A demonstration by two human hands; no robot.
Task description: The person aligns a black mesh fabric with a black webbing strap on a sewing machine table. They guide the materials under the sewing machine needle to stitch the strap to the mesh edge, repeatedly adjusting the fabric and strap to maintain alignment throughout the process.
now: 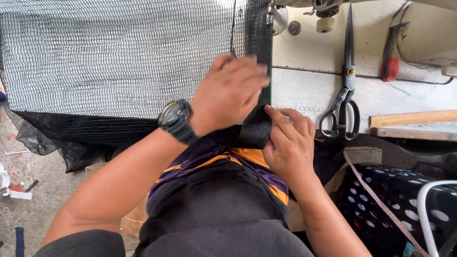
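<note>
Both hands [228, 95] [288, 143] press folded black mesh [259, 71], hiding its edge.

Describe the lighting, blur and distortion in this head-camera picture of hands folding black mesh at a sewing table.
Head view: soft, even daylight, faint shadows, no strong glare; the left hand is slightly motion-blurred at its fingertips, the right hand sharper; the black mesh and scissors are crisp; wide-angle lens enlarges the near forearms.

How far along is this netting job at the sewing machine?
A darker folded edge strip already runs along the black netting up to the sewing machine's needle area. Left hand and right hand are pressing its near end flat. The scissors lie unused.
</note>
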